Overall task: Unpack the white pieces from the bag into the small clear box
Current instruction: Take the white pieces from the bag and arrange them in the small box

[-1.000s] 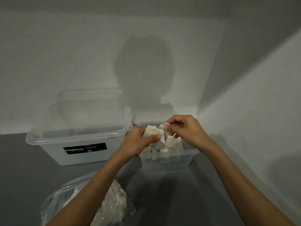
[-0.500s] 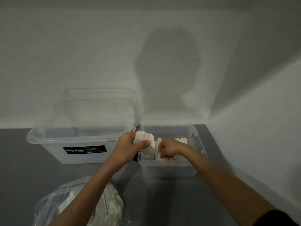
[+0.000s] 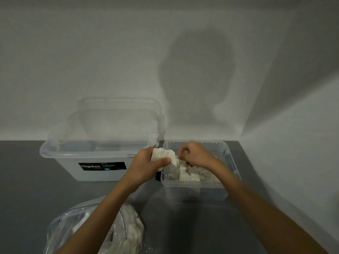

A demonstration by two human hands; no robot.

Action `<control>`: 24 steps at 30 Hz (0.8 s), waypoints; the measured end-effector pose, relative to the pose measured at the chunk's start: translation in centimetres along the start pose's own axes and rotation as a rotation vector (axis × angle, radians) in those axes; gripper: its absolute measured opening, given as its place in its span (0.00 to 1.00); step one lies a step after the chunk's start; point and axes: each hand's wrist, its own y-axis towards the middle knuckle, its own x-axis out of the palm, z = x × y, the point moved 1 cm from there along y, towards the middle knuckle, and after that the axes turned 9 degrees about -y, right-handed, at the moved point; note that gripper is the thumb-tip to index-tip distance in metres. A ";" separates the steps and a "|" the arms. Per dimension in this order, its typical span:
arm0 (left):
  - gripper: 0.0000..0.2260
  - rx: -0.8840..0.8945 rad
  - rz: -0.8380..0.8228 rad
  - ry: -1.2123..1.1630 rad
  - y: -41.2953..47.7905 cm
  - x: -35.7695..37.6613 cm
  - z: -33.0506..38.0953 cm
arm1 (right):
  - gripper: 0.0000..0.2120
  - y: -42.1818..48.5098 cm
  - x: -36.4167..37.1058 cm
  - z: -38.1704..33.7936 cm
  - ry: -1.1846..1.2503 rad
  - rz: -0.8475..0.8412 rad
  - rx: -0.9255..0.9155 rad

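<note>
**A:** Holding what, that left hand [image 3: 146, 165]?

**B:** A bunch of soft white lumpy pieces [image 3: 162, 154]. The thumb lies across the front and the fingers wrap behind, over the left rim of the small clear rectangular plastic box [image 3: 194, 193].

**A:** And the right hand [image 3: 196, 155]?

**B:** Above the box, just beside the bunch, with its fingers curled in tight. The fingertips are turned away, so I cannot tell whether they pinch a piece or nothing.

**A:** Anything in the box?

**B:** More white pieces [image 3: 189, 176], packed along its left and middle, right beneath the bunch.

**A:** Where is the bag?

**B:** The crumpled clear plastic bag [image 3: 60, 228] lies at the near side of the dark grey table [image 3: 27, 189], under the left forearm. It is well apart from the small box, and white pieces show through it.

**A:** What else?

**B:** A large clear plastic tub [image 3: 69, 171] with a black label [image 3: 102, 166] reading Megabox stands just left of the small box. A clear lid [image 3: 119, 114] leans on the pale wall behind it.
</note>
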 end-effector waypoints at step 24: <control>0.13 -0.043 0.013 -0.082 0.7 0.4 -0.7 | 0.04 1.9 3.5 1.1 0.072 -0.297 0.134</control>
